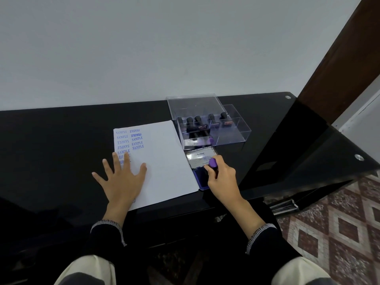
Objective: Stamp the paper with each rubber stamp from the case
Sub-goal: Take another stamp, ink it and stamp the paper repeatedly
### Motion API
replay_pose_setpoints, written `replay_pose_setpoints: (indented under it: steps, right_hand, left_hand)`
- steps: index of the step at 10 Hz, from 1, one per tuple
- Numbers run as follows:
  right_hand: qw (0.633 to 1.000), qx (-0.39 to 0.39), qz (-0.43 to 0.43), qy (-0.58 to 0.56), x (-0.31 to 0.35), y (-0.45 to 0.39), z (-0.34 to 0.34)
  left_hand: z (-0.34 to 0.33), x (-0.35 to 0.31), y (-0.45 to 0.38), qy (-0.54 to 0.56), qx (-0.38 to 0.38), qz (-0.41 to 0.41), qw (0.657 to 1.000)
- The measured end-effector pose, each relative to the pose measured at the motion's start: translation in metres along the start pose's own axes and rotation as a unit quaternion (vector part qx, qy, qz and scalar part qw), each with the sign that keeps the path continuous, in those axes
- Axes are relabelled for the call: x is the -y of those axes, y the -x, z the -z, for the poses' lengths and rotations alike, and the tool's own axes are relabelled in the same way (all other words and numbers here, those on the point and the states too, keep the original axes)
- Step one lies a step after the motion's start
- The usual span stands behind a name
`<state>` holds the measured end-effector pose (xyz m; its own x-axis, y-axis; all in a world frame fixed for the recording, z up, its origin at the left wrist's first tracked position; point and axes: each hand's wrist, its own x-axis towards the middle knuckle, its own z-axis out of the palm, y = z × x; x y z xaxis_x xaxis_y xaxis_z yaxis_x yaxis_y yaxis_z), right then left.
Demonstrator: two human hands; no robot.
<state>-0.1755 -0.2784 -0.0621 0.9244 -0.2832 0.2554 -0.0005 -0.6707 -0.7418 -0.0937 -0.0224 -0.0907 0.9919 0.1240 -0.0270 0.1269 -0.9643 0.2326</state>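
Observation:
A white sheet of paper [162,161] lies on the black table [61,140], with several blue SAMPLE, FRAGILE and AIR prints at its top left. My left hand [121,177] lies flat with spread fingers on the paper's left part. My right hand [221,175] grips a stamp with a purple handle [213,163] and holds it down on the blue pad of the open ink pad tin [200,179], just right of the paper. Behind the tin stands a clear plastic case [207,124] with several dark-handled stamps in it.
The case's clear lid stands open against the pale wall [164,48]. The table's glass corner [358,157] with metal studs juts out at the right, beside a brown wooden post [339,68]. Patterned floor tiles [329,229] show lower right; my knees are at the bottom.

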Motion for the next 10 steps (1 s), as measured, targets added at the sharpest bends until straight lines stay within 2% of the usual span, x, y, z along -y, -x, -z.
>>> replay_pose_setpoints:
  steps: [4, 7, 10]
  right_hand:
    - [1.000, 0.005, 0.002, 0.016, -0.002, -0.003, -0.002]
    - [0.999, 0.044, -0.016, 0.022, 0.006, -0.017, 0.005]
    - [0.998, -0.009, -0.007, -0.057, 0.000, 0.001, 0.003]
  left_hand:
    - [0.000, -0.001, -0.001, -0.008, -0.001, 0.003, 1.000]
    - [0.001, -0.001, 0.000, -0.002, -0.002, 0.002, 1.000]
    - [0.002, -0.001, 0.001, 0.008, -0.005, 0.000, 1.000]
